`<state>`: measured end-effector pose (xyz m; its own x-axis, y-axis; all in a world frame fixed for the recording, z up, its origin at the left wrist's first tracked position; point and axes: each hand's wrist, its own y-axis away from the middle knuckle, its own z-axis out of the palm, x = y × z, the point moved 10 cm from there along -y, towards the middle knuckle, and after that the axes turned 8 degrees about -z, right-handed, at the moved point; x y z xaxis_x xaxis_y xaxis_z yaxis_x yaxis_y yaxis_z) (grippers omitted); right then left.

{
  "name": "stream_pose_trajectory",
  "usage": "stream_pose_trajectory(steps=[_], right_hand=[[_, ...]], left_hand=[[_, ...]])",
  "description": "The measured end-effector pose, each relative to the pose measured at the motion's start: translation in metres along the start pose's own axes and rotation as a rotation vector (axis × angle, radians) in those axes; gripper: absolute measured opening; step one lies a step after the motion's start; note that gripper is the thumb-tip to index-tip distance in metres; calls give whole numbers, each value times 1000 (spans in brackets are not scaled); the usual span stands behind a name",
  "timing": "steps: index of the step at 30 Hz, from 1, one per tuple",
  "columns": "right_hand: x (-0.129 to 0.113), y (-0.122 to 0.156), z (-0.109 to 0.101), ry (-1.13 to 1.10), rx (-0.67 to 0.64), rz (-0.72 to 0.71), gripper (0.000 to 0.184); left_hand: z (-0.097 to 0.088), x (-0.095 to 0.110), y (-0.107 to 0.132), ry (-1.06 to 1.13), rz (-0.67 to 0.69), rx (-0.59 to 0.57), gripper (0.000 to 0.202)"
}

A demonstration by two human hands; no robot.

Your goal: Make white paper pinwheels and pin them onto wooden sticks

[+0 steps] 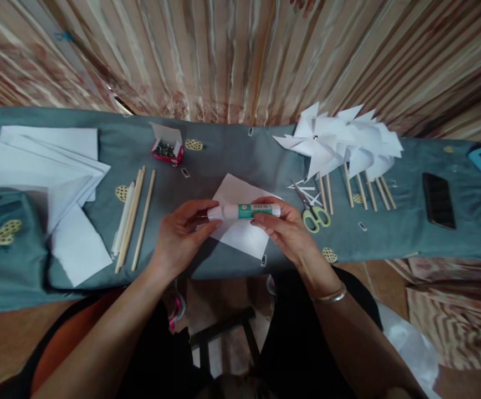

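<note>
Holding glue stick [245,211] with fingers [271,222] of left hand [179,233] and right hand [287,227], lengthwise left-to-right, longer white end leftward.

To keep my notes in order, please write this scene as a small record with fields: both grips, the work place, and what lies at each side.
Left grip: on the left end of the white tube
Right grip: on the tube's green-labelled right part
Under the tube: white paper sheet, on the grey-green cloth
Far left: pile of white paper
Left: wooden sticks; open red box of small metal pieces
Right: scissors with green handles; white pinwheels
Far right: dark phone
</note>
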<state>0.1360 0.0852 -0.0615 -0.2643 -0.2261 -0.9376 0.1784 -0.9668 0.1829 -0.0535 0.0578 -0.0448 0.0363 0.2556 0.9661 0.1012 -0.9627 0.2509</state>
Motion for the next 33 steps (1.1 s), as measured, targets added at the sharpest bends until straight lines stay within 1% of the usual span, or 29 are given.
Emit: stream_pose_trajectory(steps=[5,9,14,21,26,28,31,33], right_hand=[[0,1,0,20,10,0,27],[0,1,0,49,-6,-6,27],[1,1,1,65,-36,-9,28],[6,3,7,57,-78,24,30],[8,5,8,116,-86,-6,28],[7,6,12,122,-96,-22,28],[7,9,21,161,-145,-35,27],[5,11,25,199,-166,-52,27]], left_hand=[[1,3,1,-29,12,-6,35],[2,8,3,-52,56,-13,32],[2,12,5,-152,122,-14,30],[7,17,10,-272,210,-37,29],[11,23,15,-337,258,-60,25],[12,25,18,-361,287,-69,24],[17,28,23,-392,330,-93,22],[15,26,23,-404,325,-92,22]])
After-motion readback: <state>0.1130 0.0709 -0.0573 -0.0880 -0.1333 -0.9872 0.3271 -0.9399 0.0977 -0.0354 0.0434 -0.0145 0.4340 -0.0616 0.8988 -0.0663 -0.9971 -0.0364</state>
